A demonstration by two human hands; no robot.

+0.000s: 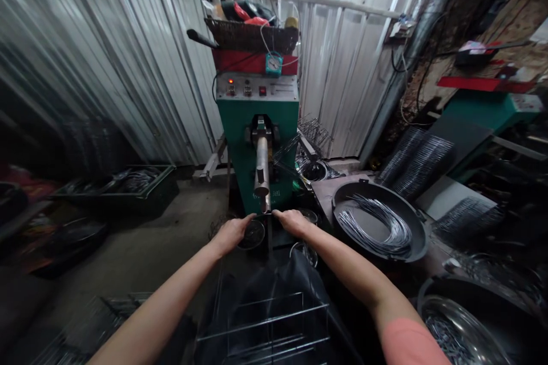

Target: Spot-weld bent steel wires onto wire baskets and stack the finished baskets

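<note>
Both my hands meet at the lower tip of the green spot welding machine (pixel 235 142), below its pale metal arm (pixel 262 165). My left hand (pixel 232 235) is closed in a pinch, thumb and finger at the left end of a short thin wire (pixel 266 214). From the other side my right hand (pixel 293 222) pinches the wire's right end. The wire lies level at the electrode tip (pixel 266 202); whether it touches the tip is too small to tell. Nearer to me, a wire rack (pixel 274 319) sits over a black apron (pixel 252 285) on my lap.
A black round pan (pixel 336 205) with bent wires (pixel 385 234) stands at right. Behind it are stacked wire rings (pixel 422 157). Lower right, a steel bowl (pixel 479 325) holds small metal parts. A green tray (pixel 124 197) of metal pieces lies left. A pressure gauge (pixel 274 63) tops the machine.
</note>
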